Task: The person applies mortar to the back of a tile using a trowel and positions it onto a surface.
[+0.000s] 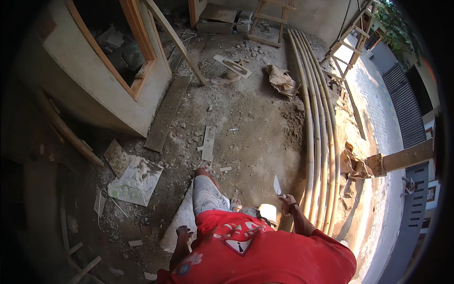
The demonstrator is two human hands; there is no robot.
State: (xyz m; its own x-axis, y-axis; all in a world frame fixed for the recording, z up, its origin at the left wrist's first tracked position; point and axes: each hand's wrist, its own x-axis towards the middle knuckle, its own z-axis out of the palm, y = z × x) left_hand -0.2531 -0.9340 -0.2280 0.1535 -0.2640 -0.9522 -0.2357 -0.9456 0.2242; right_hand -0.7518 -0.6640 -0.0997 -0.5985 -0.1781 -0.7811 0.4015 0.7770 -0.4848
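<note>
My right hand (pixel 286 203) is closed round the handle of a small pointed trowel (pixel 277 185), its pale blade pointing away from me. A dark band circles that wrist. Just left of this hand stands a whitish bucket (pixel 268 213), partly hidden by my red shirt. My left hand (pixel 183 231) hangs low at my left side, fingers loosely apart, with nothing seen in it. Beneath it, on the ground, lies a pale sheet or sack (pixel 176 227).
Several long bamboo poles (pixel 313 123) run along the right. Ahead lie a crumpled paper sack (pixel 281 80), a long-bladed float (pixel 232 66) and a short board (pixel 208 143). Wooden trestles (pixel 268 21) stand at the back. A slanted timber (pixel 176 41) leans near the window frame (pixel 142 71). Rubble litters the floor.
</note>
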